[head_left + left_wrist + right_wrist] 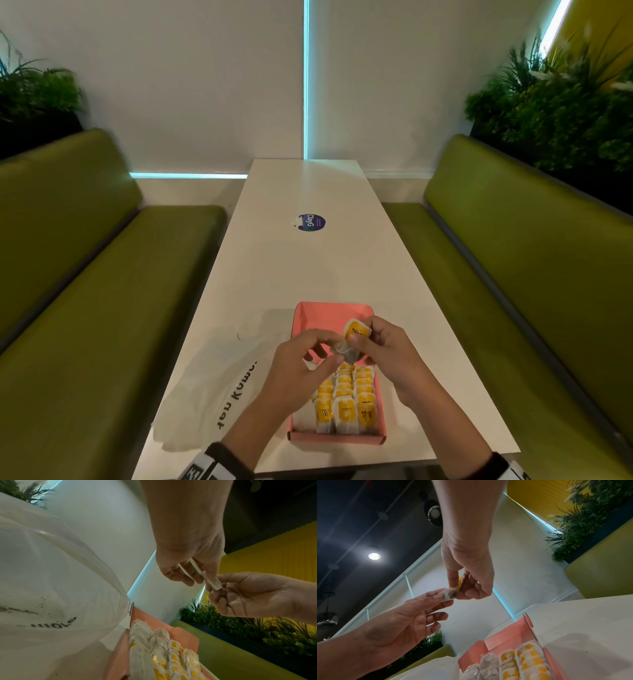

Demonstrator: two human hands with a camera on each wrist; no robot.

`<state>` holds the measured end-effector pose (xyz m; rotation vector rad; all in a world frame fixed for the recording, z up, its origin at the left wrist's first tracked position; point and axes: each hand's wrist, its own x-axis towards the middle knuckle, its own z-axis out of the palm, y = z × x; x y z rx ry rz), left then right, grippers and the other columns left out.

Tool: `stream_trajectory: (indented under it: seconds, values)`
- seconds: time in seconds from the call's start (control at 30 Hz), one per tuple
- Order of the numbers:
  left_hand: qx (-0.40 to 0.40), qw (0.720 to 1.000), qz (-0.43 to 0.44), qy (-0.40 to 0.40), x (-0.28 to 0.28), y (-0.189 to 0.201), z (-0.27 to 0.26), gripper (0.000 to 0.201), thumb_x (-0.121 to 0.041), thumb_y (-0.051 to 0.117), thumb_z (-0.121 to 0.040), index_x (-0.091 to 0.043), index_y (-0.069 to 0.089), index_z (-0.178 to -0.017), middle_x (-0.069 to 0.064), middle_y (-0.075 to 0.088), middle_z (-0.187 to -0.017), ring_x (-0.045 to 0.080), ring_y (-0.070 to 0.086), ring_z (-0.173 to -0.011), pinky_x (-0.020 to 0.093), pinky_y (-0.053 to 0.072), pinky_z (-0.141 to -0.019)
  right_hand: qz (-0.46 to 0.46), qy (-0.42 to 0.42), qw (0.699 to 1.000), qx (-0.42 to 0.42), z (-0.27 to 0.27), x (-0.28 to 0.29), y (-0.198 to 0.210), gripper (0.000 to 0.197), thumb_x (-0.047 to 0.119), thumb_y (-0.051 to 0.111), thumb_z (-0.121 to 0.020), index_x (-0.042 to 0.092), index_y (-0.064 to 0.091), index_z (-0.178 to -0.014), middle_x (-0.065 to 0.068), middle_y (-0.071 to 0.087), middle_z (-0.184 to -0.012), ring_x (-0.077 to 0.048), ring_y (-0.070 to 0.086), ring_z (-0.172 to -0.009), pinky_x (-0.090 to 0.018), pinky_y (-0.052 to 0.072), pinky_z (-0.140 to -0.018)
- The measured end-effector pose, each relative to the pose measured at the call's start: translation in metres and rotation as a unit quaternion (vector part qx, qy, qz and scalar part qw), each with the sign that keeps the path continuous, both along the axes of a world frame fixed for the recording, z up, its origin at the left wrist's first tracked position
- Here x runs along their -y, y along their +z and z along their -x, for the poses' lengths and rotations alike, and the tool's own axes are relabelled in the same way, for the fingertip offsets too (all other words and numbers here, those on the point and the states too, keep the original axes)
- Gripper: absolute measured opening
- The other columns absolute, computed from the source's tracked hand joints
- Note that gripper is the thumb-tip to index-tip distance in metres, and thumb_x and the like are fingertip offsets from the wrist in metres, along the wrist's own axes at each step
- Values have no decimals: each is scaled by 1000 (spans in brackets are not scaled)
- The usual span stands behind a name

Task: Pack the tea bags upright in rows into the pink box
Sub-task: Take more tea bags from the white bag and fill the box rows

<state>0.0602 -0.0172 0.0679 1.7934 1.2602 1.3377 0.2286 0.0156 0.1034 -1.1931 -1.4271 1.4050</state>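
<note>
Above the middle of the pink box (pixel 329 312), both hands hold one tea bag (pixel 352 339) with a yellow tag. My right hand (pixel 359 337) pinches its upper, tagged end. My left hand (pixel 330 349) pinches its lower corner. In the right wrist view the tea bag (pixel 452 592) sits between the two sets of fingertips. The left wrist view shows the tea bag (pixel 211 582) edge-on. Rows of tea bags (pixel 346 401) stand upright in the box's near half. The far half shows bare pink floor.
The box lies on a long white table (pixel 308 267). A crumpled clear plastic bag (pixel 212 387) with black lettering lies just left of the box. A blue round sticker (pixel 311 222) is farther up the table. Green benches (pixel 102 308) flank both sides.
</note>
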Motion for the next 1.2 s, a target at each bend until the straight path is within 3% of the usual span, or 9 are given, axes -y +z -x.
stream_trajectory:
  seconds: [0.2, 0.3, 0.43, 0.6, 0.73, 0.87, 0.97, 1.07, 1.2]
  values:
    - [35, 999, -15, 17, -1, -1, -2, 20, -40, 64, -74, -41, 68, -93, -18, 70, -87, 7, 63, -75, 12, 45, -66, -2, 32, 999, -2, -2, 3, -1, 13, 6, 72, -79, 10, 61, -85, -6, 65, -74, -14, 60, -71, -22, 49, -66]
    - [41, 999, -10, 21, -1, 0, -1, 17, -43, 61, -75, -45, 68, -90, -20, 69, -84, 6, 61, -73, 16, 47, -65, 6, 20, 1000, -18, -4, 1, -3, 9, 2, 68, -82, 4, 63, -88, -4, 63, -72, -10, 58, -67, -18, 47, -60]
    - [58, 998, 11, 9, -4, -2, 3, 13, -42, 60, -75, -35, 68, -84, -15, 69, -81, 9, 60, -72, 31, 49, -67, 22, 9, 999, -45, -6, -4, -5, 14, 4, 63, -86, -8, 58, -91, -12, 56, -78, -18, 54, -71, -21, 46, -60]
    - [15, 998, 10, -52, -5, -3, 6, 8, -36, 56, -82, -32, 63, -83, -14, 66, -82, 10, 58, -73, 22, 43, -68, 44, 16, 993, -105, -3, -3, -1, 39, 20, 68, -73, -11, 56, -93, -10, 52, -73, -12, 51, -60, -19, 43, -51]
    - [18, 996, 10, -85, 0, -1, -1, 5, -34, 57, -84, -32, 61, -81, -17, 64, -82, 5, 57, -74, 18, 42, -67, 74, 5, 982, -173, 3, 0, 0, 22, 18, 65, -73, 1, 56, -82, -4, 52, -65, -11, 51, -55, -20, 41, -49]
    - [43, 993, -6, -107, 3, -6, -5, 5, -28, 62, -85, -25, 65, -86, -15, 64, -82, 4, 56, -69, 18, 44, -63, 83, -22, 980, -182, 6, -2, -4, 11, 14, 62, -80, 5, 57, -78, -3, 50, -63, -12, 48, -55, -23, 40, -53]
    - [54, 993, -24, -100, 4, -9, -7, 8, -27, 65, -83, -28, 69, -90, -12, 66, -79, 4, 54, -61, 19, 44, -59, 87, -37, 978, -184, 10, -1, -5, 9, 9, 59, -86, 3, 57, -79, -4, 50, -63, -12, 47, -52, -21, 42, -48]
    - [46, 992, -66, -92, 4, -10, -9, 18, -27, 66, -83, -36, 70, -98, -17, 66, -78, 3, 54, -58, 18, 44, -56, 83, -50, 978, -186, 13, 1, -8, 15, 15, 65, -78, 2, 58, -81, -3, 49, -60, -12, 46, -52, -23, 41, -50]
    - [-12, 990, -125, -59, 4, -15, -8, 23, -37, 59, -90, -35, 64, -112, -16, 66, -78, 5, 54, -55, 17, 45, -53, 62, -104, 975, -188, 17, 2, -10, 12, 12, 64, -83, 5, 59, -74, -3, 48, -57, -11, 42, -48, -22, 37, -45]
